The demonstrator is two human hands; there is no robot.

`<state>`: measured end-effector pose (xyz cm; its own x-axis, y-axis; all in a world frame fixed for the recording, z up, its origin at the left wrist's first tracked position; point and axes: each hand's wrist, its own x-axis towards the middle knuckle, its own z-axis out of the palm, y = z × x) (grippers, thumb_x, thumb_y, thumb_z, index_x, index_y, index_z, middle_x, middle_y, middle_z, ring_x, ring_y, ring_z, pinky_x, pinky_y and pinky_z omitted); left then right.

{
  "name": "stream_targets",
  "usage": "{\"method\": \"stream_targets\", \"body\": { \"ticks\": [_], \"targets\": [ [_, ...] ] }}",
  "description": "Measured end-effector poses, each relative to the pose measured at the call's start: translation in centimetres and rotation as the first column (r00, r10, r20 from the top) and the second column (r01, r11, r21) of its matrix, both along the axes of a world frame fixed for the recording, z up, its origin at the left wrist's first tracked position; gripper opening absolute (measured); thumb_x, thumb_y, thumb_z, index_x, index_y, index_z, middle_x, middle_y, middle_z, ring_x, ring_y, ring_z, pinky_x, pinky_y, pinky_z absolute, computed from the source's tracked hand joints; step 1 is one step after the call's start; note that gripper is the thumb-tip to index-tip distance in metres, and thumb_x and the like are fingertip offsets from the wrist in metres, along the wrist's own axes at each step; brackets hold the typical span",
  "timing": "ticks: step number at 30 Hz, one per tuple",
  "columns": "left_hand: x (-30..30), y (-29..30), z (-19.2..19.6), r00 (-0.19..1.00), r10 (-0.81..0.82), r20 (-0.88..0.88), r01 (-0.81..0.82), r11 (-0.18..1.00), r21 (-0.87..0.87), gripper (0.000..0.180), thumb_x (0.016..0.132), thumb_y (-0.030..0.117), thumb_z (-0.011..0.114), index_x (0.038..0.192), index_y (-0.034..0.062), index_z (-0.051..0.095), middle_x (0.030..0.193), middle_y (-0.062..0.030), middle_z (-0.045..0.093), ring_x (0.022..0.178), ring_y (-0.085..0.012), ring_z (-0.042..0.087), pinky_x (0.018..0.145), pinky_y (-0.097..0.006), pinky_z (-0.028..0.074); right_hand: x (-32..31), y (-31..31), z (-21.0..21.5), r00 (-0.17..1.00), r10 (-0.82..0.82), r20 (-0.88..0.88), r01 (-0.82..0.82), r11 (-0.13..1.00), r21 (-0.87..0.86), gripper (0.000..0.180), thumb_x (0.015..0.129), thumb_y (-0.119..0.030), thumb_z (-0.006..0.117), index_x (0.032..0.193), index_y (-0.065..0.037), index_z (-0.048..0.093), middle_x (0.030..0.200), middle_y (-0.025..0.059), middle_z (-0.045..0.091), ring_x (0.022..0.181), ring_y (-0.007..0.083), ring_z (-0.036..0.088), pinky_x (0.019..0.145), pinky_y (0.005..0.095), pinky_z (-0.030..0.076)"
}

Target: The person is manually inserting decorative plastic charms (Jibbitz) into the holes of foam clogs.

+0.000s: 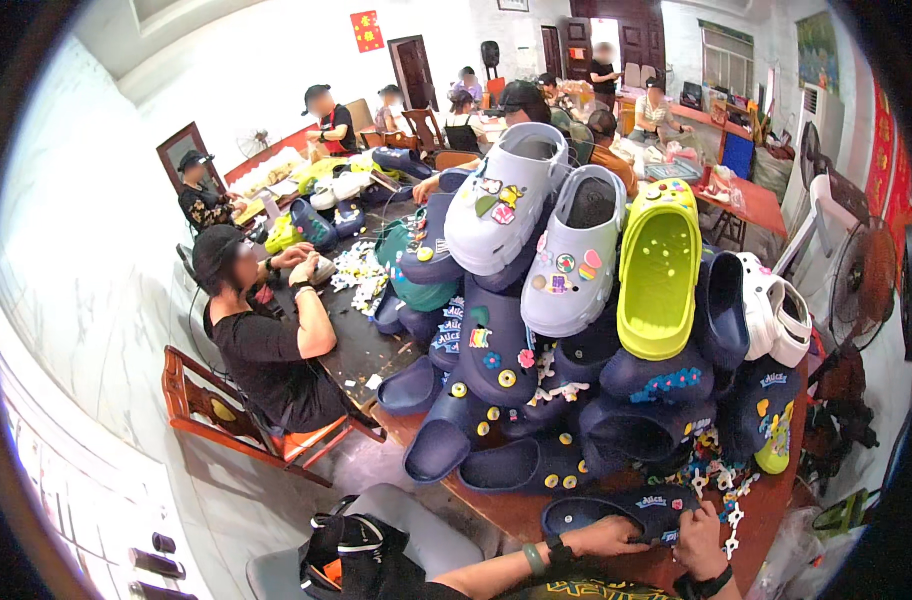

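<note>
A navy clog (568, 513) lies on its side at the table's near edge, with a light-blue lettered charm and a pink charm on its upper. My left hand (610, 536) is closed on it at the opening, its fingers partly inside. Against the charm-bearing upper, my right hand (700, 542) is closed with bent fingers; whether a small charm is pinched there is hidden. Loose white and coloured charms (734, 510) lie beside my right hand. Just beyond my hands rises a heap of navy clogs (506, 462), topped by pale lilac clogs (574, 250) and a lime-green clog (660, 270).
White clogs (776, 318) sit at the heap's right side. A co-worker in black (266, 330) sits at left, handling a pale shoe near scattered charms (358, 268). A grey chair with a black bag (351, 555) stands at my left. A fan (861, 275) is at right.
</note>
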<state>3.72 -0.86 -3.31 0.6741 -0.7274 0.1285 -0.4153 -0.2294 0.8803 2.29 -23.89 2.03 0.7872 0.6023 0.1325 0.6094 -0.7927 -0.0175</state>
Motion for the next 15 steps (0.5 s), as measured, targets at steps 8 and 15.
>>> {"method": "stream_targets", "body": {
  "ticks": [8, 15],
  "targets": [
    [-0.6, 1.9, 3.0, 0.996, -0.019, 0.085, 0.015, 0.999, 0.052, 0.047, 0.089, 0.043, 0.055, 0.073, -0.0006, 0.06, 0.074, -0.0209, 0.06, 0.071, -0.0389, 0.057, 0.062, -0.045, 0.043, -2.5, 1.4, 1.3, 0.982, -0.123, 0.143, 0.109, 0.989, 0.105, 0.033, 0.057, -0.001, 0.061, 0.09, 0.004, 0.056, 0.074, 0.0157, 0.053, 0.078, 0.033, 0.052, 0.082, 0.0449, 0.039],
    [-2.2, 10.1, 6.8, 0.646, 0.62, 0.445, -0.7, 0.713, 0.022, 0.028, 0.08, 0.03, 0.071, 0.095, 0.0064, 0.067, 0.091, -0.0109, 0.063, 0.084, -0.0312, 0.06, 0.075, -0.039, 0.048, -5.6, 0.0, -1.2, 0.861, -0.487, -0.147, 0.476, 0.67, 0.57, 0.024, 0.08, -0.004, 0.058, 0.104, -0.003, 0.054, 0.088, 0.0163, 0.058, 0.083, 0.0364, 0.055, 0.072, 0.0447, 0.044]
  ]
}}
